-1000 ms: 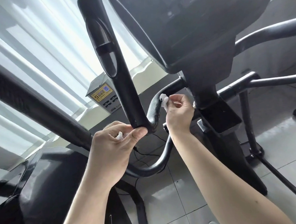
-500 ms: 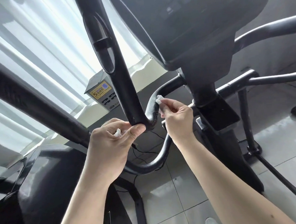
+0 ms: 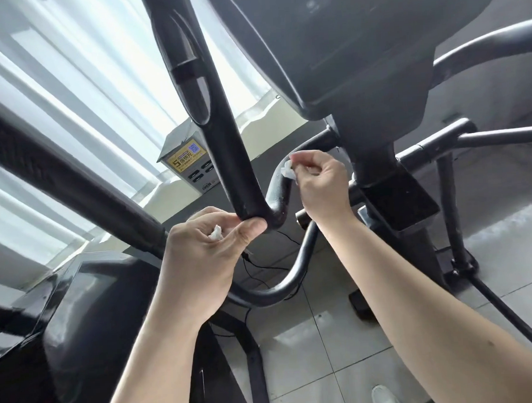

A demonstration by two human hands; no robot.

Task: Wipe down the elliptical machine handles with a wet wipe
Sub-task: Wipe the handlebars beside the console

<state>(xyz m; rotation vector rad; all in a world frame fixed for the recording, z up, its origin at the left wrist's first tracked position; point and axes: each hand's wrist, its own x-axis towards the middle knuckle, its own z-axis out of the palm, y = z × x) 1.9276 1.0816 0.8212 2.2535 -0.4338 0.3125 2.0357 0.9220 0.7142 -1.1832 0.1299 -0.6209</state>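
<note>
Pinching a crumpled bit of wet wipe point(image 3: 287, 170) between thumb and fingertips, your right hand point(image 3: 322, 183) holds it against the upper side of the short curved stretch of the black handle point(image 3: 241, 171), close to where that tube runs toward the column point(image 3: 376, 161) under the console point(image 3: 327, 44). Your left hand point(image 3: 205, 247) is closed around the lowest bend of the same handle: the thumb presses up under the bend, the fingers curl behind it, and a white wad point(image 3: 215, 233) sits trapped in the crook between forefinger and thumb. Whether that wad touches the handle you cannot tell from here. The two hands are near each other but apart, one on each side of the bend. From the bend the padded part of the handle rises steeply up and to the left, crossing in front of the console's edge. Below your wrists a thinner lower bar point(image 3: 293, 277) sweeps in a U shape, with a thin black cable point(image 3: 262, 267) hanging behind it. A thick dark bar point(image 3: 56, 169) slants across the left side. Behind the handle a grey box point(image 3: 189, 171) with a yellow label stands on the sill, in front of pale curtains point(image 3: 82, 72). Underneath lies a tiled floor point(image 3: 327, 346), with the toe of a light shoe point(image 3: 386, 398) at the bottom edge.
</note>
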